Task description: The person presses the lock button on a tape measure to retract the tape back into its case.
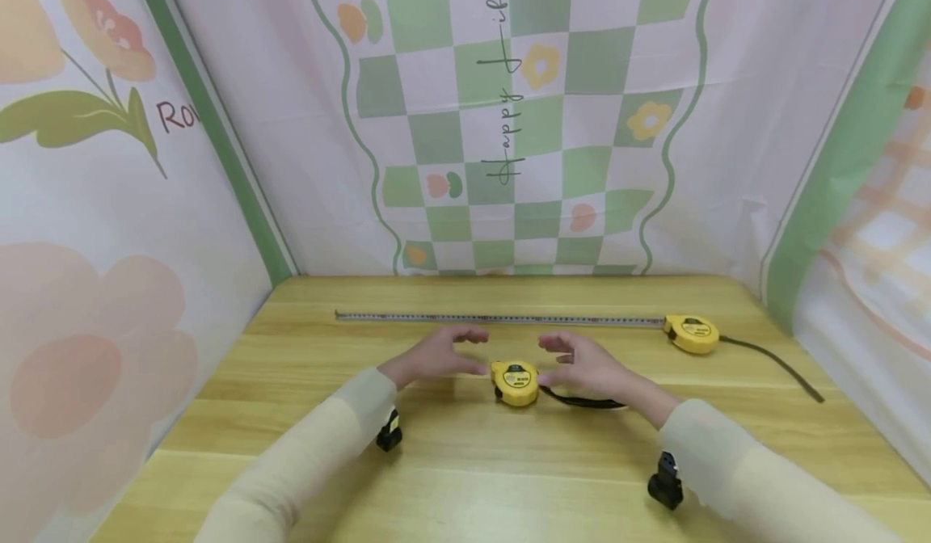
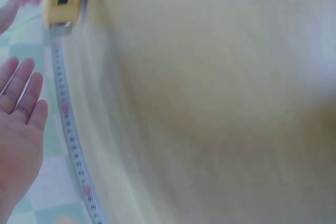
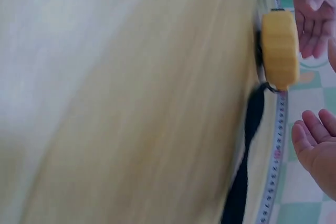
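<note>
A yellow tape measure [image 1: 516, 384] lies on the table between my two hands, its blade drawn in and a black wrist strap [image 1: 582, 401] trailing to the right. My left hand [image 1: 444, 351] is held to its left, fingers loosely extended toward it. From the other side my right hand [image 1: 585, 363] reaches in, thumb close by the case and fingers relaxed. Behind them a second yellow tape measure [image 1: 691, 334] sits at the right, with its blade [image 1: 502, 318] pulled out in a long straight line to the left. In the right wrist view the nearer tape measure [image 3: 280, 49] appears between both hands.
The wooden table [image 1: 465, 478] runs back to a patterned cloth [image 1: 531, 123], with printed cloths at both sides. A dark strap [image 1: 778, 361] extends from the rear tape measure toward the right edge. Black wrist cameras [image 1: 665, 482] hang below my sleeves.
</note>
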Tool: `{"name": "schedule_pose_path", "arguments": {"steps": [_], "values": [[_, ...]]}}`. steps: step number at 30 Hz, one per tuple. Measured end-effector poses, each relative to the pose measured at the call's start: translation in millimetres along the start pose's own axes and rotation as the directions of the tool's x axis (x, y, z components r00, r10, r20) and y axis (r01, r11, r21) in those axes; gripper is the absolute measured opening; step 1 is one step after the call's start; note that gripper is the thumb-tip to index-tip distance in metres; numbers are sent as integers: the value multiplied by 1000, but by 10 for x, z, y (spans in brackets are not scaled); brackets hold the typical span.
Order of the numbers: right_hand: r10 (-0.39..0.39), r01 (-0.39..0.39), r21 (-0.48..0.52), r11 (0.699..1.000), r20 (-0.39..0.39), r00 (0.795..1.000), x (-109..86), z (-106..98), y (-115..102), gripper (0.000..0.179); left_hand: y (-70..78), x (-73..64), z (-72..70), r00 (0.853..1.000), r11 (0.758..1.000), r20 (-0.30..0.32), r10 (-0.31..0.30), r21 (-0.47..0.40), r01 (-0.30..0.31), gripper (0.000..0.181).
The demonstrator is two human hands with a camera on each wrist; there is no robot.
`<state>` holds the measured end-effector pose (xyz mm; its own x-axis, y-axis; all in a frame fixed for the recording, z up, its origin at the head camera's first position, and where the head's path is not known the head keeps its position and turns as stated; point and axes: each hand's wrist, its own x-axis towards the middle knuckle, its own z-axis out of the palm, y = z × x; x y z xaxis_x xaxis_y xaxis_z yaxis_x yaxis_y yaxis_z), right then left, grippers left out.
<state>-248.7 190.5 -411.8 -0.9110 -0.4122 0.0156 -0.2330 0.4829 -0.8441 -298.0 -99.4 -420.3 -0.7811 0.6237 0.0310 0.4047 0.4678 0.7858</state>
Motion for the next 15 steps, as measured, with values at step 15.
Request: {"name": "schedule_pose_path", "arguments": {"steps": [15], "values": [[-114,91,-132,987,-185,976,-214,-589,179,67,-434,-373,-692,949,992,-295,-114,-90,91,59]]}}
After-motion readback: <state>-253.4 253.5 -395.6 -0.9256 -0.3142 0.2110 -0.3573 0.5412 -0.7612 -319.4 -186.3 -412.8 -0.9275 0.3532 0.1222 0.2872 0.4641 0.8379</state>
